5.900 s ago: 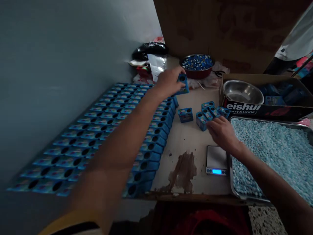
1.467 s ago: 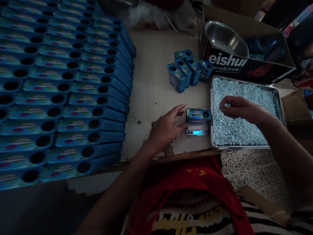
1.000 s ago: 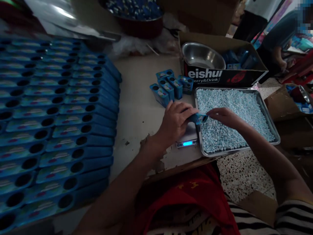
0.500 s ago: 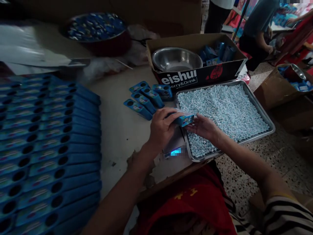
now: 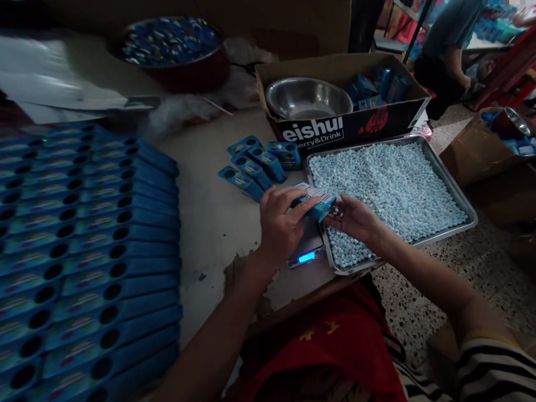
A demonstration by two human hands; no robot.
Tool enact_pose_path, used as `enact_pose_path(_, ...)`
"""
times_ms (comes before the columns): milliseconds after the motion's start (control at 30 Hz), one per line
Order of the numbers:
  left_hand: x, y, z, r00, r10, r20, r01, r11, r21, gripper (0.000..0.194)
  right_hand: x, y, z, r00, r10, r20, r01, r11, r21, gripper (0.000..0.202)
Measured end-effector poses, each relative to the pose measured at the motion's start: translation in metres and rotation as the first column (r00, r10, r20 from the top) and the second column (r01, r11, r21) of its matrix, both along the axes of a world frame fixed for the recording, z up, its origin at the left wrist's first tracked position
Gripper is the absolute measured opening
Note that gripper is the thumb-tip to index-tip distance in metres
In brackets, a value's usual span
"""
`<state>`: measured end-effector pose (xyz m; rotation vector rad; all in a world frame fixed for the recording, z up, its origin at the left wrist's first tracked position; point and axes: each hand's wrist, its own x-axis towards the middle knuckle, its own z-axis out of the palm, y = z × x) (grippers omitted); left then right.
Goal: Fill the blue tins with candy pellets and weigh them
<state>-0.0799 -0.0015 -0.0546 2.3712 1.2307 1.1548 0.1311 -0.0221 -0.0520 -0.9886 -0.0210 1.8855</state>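
Note:
My left hand point(image 5: 281, 220) is wrapped round a blue box point(image 5: 321, 207), which tilts down to the right above a small scale point(image 5: 307, 257) with a lit display. Palm up at the box's lower end, my right hand point(image 5: 354, 216) has its fingers apart and a few small white pellets point(image 5: 337, 211) on them. Beneath and beside that hand lies a metal tray point(image 5: 472, 219) full of pale pellets point(image 5: 389, 178). Several more blue boxes point(image 5: 252, 167) stand just behind my left hand.
Rows of blue boxes point(image 5: 125, 245) fill the left side. Behind are a red basin point(image 5: 188, 72) of blue packets and a carton point(image 5: 355, 125) holding a steel bowl point(image 5: 310, 99). A seated person point(image 5: 448, 44) is at the back right, near another carton point(image 5: 473, 145).
The box in my left hand has tipped slightly, showing more of its printed top. More pellets show at my right fingers. The whole view has shifted a little.

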Motion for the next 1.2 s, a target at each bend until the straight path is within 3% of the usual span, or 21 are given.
enact_pose_path(67, -0.007, -0.004, 0.000, 0.995, 0.025, 0.095, -0.020, 0.998, -0.052, 0.026, 0.002, 0.000, 0.001, 0.999, 0.032, 0.018, -0.032, 0.999, 0.002, 0.032)
enact_pose_path(167, -0.020, -0.015, -0.009, 0.946, 0.136, 0.295, -0.059, 0.965, -0.256, 0.029, 0.006, 0.000, 0.005, 0.992, 0.092, 0.087, -0.094, 0.995, 0.021, 0.026)
enact_pose_path(267, -0.030, -0.030, -0.028, 0.839, 0.286, 0.463, -0.025, 0.870, -0.493, 0.046, 0.013, -0.001, 0.009, 0.957, 0.127, 0.260, -0.153, 0.985, 0.084, 0.014)
enact_pose_path(367, -0.035, -0.046, -0.044, 0.800, 0.344, 0.491, 0.039, 0.788, -0.615, 0.050, 0.022, -0.001, 0.014, 0.842, 0.140, 0.521, -0.290, 0.932, 0.217, 0.011)
enact_pose_path(433, -0.036, -0.055, -0.049, 0.818, 0.346, 0.459, 0.042, 0.760, -0.649, 0.049, 0.028, 0.001, 0.020, 0.739, 0.129, 0.662, -0.399, 0.875, 0.275, 0.010)
enact_pose_path(500, -0.037, -0.060, -0.051, 0.837, 0.333, 0.433, 0.038, 0.756, -0.654, 0.048, 0.034, 0.004, 0.027, 0.669, 0.127, 0.733, -0.472, 0.833, 0.287, 0.021)
enact_pose_path(700, -0.059, -0.063, -0.045, 0.866, 0.233, 0.442, 0.073, 0.816, -0.573, 0.076, 0.048, 0.009, 0.046, 0.610, 0.173, 0.773, -0.543, 0.802, 0.248, 0.039)
enact_pose_path(833, -0.081, -0.069, -0.031, 0.850, 0.317, 0.421, -0.038, 0.834, -0.550, 0.063, 0.054, 0.010, 0.042, 0.488, 0.219, 0.845, -0.655, 0.732, 0.188, 0.041)
enact_pose_path(967, -0.094, -0.077, -0.003, 0.846, 0.388, 0.365, -0.170, 0.846, -0.506, 0.043, 0.062, 0.011, 0.047, 0.255, 0.136, 0.957, -0.749, 0.654, 0.107, 0.035)
enact_pose_path(1033, -0.095, -0.081, 0.011, 0.840, 0.405, 0.360, -0.248, 0.877, -0.411, 0.038, 0.067, 0.012, 0.057, 0.036, 0.045, 0.998, -0.828, 0.561, 0.004, 0.031)
enact_pose_path(1100, -0.093, -0.083, 0.022, 0.843, 0.417, 0.341, -0.324, 0.898, -0.299, 0.033, 0.071, 0.012, 0.066, -0.218, -0.159, 0.963, -0.863, 0.493, -0.113, 0.024)
enact_pose_path(1200, -0.088, -0.083, 0.031, 0.869, 0.410, 0.278, -0.405, 0.911, -0.077, 0.023, 0.070, 0.012, 0.069, -0.496, -0.452, 0.741, -0.815, 0.538, -0.217, 0.016)
